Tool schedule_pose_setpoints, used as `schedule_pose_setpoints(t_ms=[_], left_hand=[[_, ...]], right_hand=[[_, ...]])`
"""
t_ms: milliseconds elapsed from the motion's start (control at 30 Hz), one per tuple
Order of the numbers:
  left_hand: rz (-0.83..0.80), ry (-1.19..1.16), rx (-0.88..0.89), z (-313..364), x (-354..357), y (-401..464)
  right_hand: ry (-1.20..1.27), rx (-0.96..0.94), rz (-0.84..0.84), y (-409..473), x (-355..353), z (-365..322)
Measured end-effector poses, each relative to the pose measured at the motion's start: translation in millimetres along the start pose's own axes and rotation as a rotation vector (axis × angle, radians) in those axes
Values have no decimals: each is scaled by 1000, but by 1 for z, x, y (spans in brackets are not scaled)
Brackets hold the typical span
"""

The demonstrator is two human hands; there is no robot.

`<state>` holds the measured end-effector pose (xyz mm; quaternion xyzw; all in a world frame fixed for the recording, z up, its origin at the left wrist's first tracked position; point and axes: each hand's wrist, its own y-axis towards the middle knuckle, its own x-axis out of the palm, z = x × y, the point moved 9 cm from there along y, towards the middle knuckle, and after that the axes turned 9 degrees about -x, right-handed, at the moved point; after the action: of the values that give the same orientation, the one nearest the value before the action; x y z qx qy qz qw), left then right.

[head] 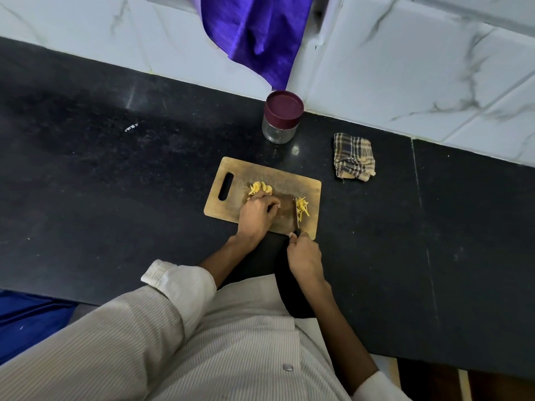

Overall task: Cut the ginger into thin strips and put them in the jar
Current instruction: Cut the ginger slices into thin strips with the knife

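1. One wooden cutting board (231, 169), rectangular, with a slot handle at its left end; it lies on the black countertop (115, 183).
2. Two lots of ginger on the board: the ginger slices (260, 188), a pale yellow pile near the middle, and the ginger strips (302, 209), thin cut slivers at the right end, just beside the blade.
3. Left hand (256, 215): fingers curled down over the near edge of the slices, pressing them to the board.
4. Right hand (304, 257): closed round the dark handle of the knife (296, 217) at the board's near edge; the blade points away from the person and stands between the left hand and the strips.
5. One glass jar (279, 130), upright, maroon lid (285, 107) on, behind the board near the wall and apart from it.
6. One checked cloth (353, 160), folded, right of the jar on the countertop.
7. One purple cloth (260, 39), hanging against the marble-tiled wall above the jar.
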<state>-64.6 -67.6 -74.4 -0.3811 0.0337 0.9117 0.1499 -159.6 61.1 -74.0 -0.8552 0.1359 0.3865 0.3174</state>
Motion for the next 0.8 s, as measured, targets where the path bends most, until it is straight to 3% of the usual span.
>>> schedule_pose_setpoints(t_ms=[800], left_hand=[[31, 32, 40, 6, -2, -6]], right_hand=[[42, -99, -52, 6, 11, -15]])
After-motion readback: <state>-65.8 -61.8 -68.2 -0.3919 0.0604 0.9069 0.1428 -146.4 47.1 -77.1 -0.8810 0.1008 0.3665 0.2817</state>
